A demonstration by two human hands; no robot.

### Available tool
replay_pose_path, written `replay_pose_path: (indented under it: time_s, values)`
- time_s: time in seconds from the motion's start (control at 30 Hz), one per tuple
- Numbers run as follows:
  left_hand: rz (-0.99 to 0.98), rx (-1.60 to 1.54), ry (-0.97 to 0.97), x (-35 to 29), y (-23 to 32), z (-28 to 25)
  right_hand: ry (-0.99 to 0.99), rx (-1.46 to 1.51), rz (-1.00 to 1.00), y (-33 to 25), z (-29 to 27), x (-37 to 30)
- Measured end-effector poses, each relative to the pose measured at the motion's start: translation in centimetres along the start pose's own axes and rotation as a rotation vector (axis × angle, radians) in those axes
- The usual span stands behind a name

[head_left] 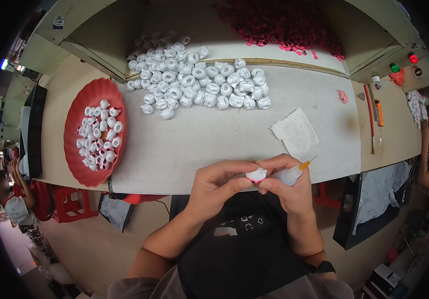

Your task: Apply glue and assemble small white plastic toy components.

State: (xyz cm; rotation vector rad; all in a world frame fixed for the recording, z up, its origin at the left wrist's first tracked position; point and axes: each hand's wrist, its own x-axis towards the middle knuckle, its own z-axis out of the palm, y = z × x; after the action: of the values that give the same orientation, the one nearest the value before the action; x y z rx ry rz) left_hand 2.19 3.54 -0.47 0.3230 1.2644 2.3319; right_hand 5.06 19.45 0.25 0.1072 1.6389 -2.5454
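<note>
Left hand point(209, 187) and right hand point(293, 193) pinch white-and-pink piece point(257, 174), likely steadying it; needle-tip bottle point(289, 176) inside right grip, presumably handy

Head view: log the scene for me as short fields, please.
left hand: fingertips on small white piece with pink edge
right hand: fingertips at same piece; also holds squeeze bottle, orange-based needle pointing up-right
left side: red scalloped tray with white pieces
back: heap of white pieces; pink pieces to its right
right side: crumpled white sheet, red-handled brush
</note>
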Motion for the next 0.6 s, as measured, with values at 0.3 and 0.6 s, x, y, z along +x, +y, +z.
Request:
replay_pose_path:
  time_s: [0.3, 0.6]
  values:
    - [-0.027, 0.006, 0.040, -0.2, -0.1, 0.1, 0.006, 0.016, 0.014, 0.3, 0.4, 0.2]
    - [0.207, 0.375, 0.102, -0.4, -0.8, -0.6, -0.001, -0.070, -0.015, 1.1, 1.1, 0.6]
